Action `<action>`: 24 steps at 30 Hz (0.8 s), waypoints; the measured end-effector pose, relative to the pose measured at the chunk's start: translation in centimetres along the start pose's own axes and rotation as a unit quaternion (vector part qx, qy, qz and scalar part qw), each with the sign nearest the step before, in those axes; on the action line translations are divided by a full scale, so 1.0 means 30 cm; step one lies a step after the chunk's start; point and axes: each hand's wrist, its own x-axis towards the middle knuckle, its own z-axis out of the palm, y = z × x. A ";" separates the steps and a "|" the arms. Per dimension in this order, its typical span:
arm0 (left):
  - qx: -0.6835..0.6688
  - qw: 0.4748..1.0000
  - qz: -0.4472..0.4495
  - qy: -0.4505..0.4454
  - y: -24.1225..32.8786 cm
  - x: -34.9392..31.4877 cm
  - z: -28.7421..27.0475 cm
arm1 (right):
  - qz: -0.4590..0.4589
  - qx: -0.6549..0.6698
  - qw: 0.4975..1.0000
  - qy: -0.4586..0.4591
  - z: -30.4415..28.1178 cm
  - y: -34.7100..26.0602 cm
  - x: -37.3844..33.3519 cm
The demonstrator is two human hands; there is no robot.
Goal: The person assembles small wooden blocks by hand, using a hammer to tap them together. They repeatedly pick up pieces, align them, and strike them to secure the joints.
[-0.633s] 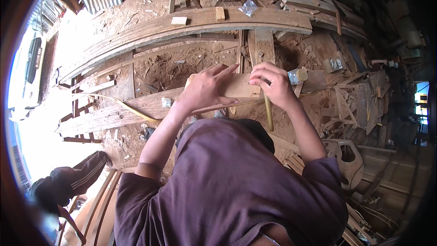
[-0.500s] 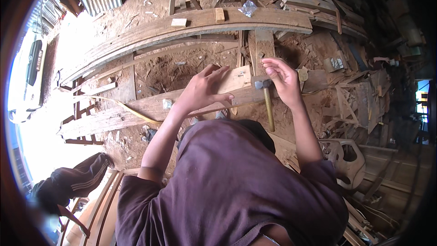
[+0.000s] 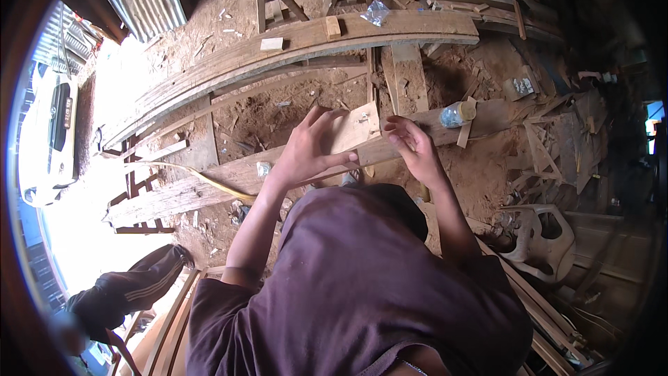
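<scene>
My left hand [image 3: 306, 150] grips a pale wooden block [image 3: 356, 129], with its fingers over the far side and its thumb along the near side. The block rests at a slant on a long, rough plank [image 3: 202, 188]. Beside the block's right end is my right hand [image 3: 416, 153], its fingers curled in toward the thumb. Whatever lies between those fingertips is too small to make out. Under the right wrist a bit of a yellowish hammer handle [image 3: 424, 192] shows; the hammer's head is hidden.
A clear jar with a yellowish lid [image 3: 457, 115] lies on the plank to the right. Beyond runs a second long beam [image 3: 229, 63] carrying two small wood blocks and a plastic bag [image 3: 376, 13]. A plastic chair [image 3: 546, 244] is at right; another person [image 3: 132, 278] bends at lower left.
My right hand has come down and left to the block's end, now covering most of the hammer. The jar has come into fuller view. My left hand stays on the block.
</scene>
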 end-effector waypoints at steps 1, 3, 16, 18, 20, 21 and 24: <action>-0.023 1.000 0.018 0.000 -0.017 0.003 -0.006 | 0.016 0.030 0.999 0.009 -0.002 -0.006 0.000; -0.155 0.986 -0.061 -0.020 -0.047 0.014 -0.015 | 0.049 0.089 0.994 0.026 -0.008 -0.029 0.008; -0.586 0.798 -0.112 -0.084 0.024 0.109 -0.015 | -0.106 0.144 0.984 0.000 0.065 -0.216 0.245; -0.644 0.746 -0.134 -0.100 0.024 0.102 0.002 | -0.068 0.289 0.955 -0.025 0.057 -0.222 0.254; -0.704 0.684 -0.142 -0.126 0.023 0.090 0.026 | -0.034 0.332 0.939 -0.086 0.063 -0.215 0.269; -0.738 0.647 -0.135 -0.136 0.020 0.088 0.040 | -0.027 0.360 0.925 -0.119 0.069 -0.206 0.277; -0.820 0.531 -0.127 -0.170 0.009 0.087 0.080 | -0.031 0.485 0.853 -0.190 0.102 -0.164 0.298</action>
